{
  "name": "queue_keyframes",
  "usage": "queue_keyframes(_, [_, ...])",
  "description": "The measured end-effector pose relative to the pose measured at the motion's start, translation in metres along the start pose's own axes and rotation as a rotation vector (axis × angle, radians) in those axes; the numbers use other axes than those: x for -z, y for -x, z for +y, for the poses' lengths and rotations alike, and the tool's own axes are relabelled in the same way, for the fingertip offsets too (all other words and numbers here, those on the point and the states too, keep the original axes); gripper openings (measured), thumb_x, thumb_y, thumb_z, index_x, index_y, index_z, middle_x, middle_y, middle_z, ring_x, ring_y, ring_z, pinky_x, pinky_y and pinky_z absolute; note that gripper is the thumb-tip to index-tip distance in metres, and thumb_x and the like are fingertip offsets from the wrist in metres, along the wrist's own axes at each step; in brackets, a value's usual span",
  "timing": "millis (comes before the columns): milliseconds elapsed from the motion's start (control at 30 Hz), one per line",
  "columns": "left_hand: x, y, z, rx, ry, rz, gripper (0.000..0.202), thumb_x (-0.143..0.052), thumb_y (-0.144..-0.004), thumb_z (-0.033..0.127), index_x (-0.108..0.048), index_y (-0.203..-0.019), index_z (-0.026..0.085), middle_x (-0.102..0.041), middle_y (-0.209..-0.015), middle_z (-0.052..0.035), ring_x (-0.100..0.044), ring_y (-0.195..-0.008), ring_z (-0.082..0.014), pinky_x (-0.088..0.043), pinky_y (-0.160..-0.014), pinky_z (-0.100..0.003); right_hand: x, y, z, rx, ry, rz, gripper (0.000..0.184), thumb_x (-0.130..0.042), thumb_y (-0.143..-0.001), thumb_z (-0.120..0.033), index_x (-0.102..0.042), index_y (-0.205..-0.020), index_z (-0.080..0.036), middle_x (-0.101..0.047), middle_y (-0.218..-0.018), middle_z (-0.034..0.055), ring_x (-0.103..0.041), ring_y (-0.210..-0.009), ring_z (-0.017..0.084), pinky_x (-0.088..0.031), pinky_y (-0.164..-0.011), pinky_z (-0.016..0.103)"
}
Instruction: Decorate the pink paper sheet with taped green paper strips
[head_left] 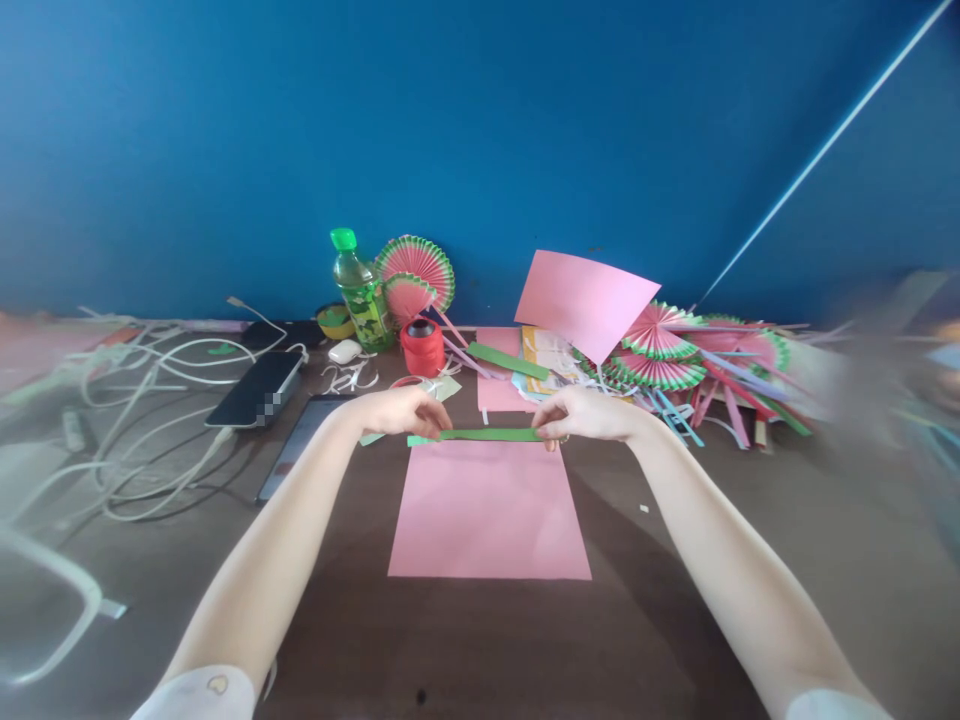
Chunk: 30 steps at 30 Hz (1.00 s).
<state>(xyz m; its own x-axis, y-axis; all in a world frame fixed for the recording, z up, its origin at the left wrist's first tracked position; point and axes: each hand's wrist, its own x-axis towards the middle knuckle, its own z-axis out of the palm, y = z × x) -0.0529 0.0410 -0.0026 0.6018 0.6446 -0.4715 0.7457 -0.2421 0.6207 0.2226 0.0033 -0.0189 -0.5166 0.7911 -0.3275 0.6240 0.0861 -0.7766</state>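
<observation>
A narrow green paper strip point(491, 435) stretches level between my two hands, along the far edge of a pink paper sheet point(490, 515). My left hand point(411, 412) pinches its left end between thumb and fingers. At the other end, my right hand point(574, 415) grips the strip the same way. The sheet lies flat on the dark table. Whether the strip touches the sheet or hovers just over it I cannot tell.
Behind my hands stand a green-capped bottle point(360, 290), a red spool point(423, 347) and a pink-green paper fan point(417, 268). More fans point(660, 345) and paper strips pile up on the right, beside a raised pink sheet point(585, 300). Phones point(257, 390) and white cables point(124, 470) lie left.
</observation>
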Motion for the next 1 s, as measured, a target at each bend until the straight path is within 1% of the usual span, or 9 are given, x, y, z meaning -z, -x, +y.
queue_keyframes(100, [-0.002,-0.002,-0.002,-0.011,0.002,-0.001,0.030,-0.057,-0.064,0.026,-0.059,-0.094,0.019,-0.065,-0.081,-0.0017,-0.058,-0.079,-0.0168,-0.041,-0.066,-0.023,0.001,-0.002,0.006,-0.024,-0.003,-0.029,0.020,-0.060,-0.070,-0.030,-0.061,-0.082,-0.015,-0.067,-0.065,0.0035,-0.060,-0.065,0.015,-0.045,-0.064,0.028])
queue_keyframes(167, [-0.003,-0.003,-0.003,-0.004,0.041,-0.008,0.033,-0.056,-0.065,0.025,-0.056,-0.097,0.019,-0.064,-0.079,-0.0020,-0.058,-0.078,-0.0164,-0.041,-0.066,-0.023,0.002,-0.002,0.008,-0.038,-0.005,-0.024,0.021,-0.061,-0.068,-0.031,-0.061,-0.082,-0.015,-0.067,-0.065,0.0036,-0.060,-0.065,0.015,-0.044,-0.063,0.028])
queue_keyframes(267, [-0.003,-0.004,-0.003,-0.007,0.038,-0.010,0.027,-0.056,-0.066,0.024,-0.057,-0.091,0.017,-0.063,-0.085,-0.0035,-0.058,-0.081,-0.0164,-0.042,-0.068,-0.023,0.003,-0.001,0.009,-0.060,0.006,-0.010,0.020,-0.061,-0.068,-0.032,-0.062,-0.078,-0.015,-0.067,-0.066,0.0040,-0.059,-0.064,0.015,-0.045,-0.061,0.027])
queue_keyframes(333, [-0.003,-0.005,-0.003,-0.009,-0.018,-0.013,0.024,-0.055,-0.066,0.024,-0.059,-0.088,0.017,-0.063,-0.090,-0.0036,-0.057,-0.083,-0.0161,-0.041,-0.069,-0.022,0.004,-0.002,0.009,-0.078,0.027,-0.012,0.022,-0.061,-0.067,-0.033,-0.062,-0.078,-0.015,-0.067,-0.068,0.0041,-0.060,-0.065,0.015,-0.045,-0.061,0.027])
queue_keyframes(400, [-0.002,-0.006,-0.004,-0.004,-0.074,-0.017,0.024,-0.054,-0.067,0.022,-0.061,-0.090,0.017,-0.063,-0.091,-0.0030,-0.056,-0.082,-0.0153,-0.041,-0.068,-0.022,0.005,-0.003,0.011,-0.096,0.056,-0.024,0.024,-0.061,-0.067,-0.034,-0.063,-0.080,-0.015,-0.067,-0.070,0.0041,-0.060,-0.068,0.016,-0.045,-0.062,0.026])
queue_keyframes(567, [-0.002,-0.009,-0.005,-0.003,-0.118,-0.032,0.025,-0.052,-0.069,0.020,-0.061,-0.092,0.016,-0.064,-0.089,-0.0026,-0.056,-0.080,-0.0140,-0.040,-0.067,-0.020,0.005,-0.006,0.015,-0.095,0.079,-0.060,0.027,-0.061,-0.066,-0.036,-0.063,-0.081,-0.014,-0.067,-0.071,0.0050,-0.060,-0.069,0.017,-0.045,-0.061,0.025])
queue_keyframes(733, [-0.004,-0.008,-0.002,0.023,-0.074,-0.063,0.023,-0.052,-0.067,0.017,-0.062,-0.088,0.015,-0.065,-0.085,-0.0032,-0.058,-0.081,-0.0146,-0.041,-0.067,-0.019,0.005,-0.006,0.016,-0.092,0.081,-0.082,0.025,-0.059,-0.067,-0.035,-0.062,-0.080,-0.014,-0.067,-0.068,0.0045,-0.060,-0.067,0.016,-0.045,-0.061,0.025])
queue_keyframes(867, [-0.007,-0.008,0.000,0.074,-0.107,-0.041,0.020,-0.052,-0.067,0.019,-0.061,-0.085,0.015,-0.065,-0.083,-0.0031,-0.059,-0.080,-0.0150,-0.041,-0.064,-0.020,0.005,-0.005,0.013,-0.101,0.082,-0.123,0.022,-0.057,-0.069,-0.034,-0.060,-0.078,-0.014,-0.066,-0.064,0.0041,-0.059,-0.066,0.015,-0.045,-0.061,0.023])
queue_keyframes(1000, [-0.010,-0.011,-0.002,0.084,-0.175,-0.018,0.017,-0.054,-0.068,0.021,-0.061,-0.082,0.014,-0.065,-0.084,-0.0042,-0.058,-0.077,-0.0145,-0.040,-0.061,-0.019,0.003,-0.005,0.013,-0.135,0.128,-0.124,0.021,-0.058,-0.068,-0.035,-0.059,-0.075,-0.015,-0.066,-0.068,0.0036,-0.059,-0.064,0.014,-0.042,-0.056,0.021])
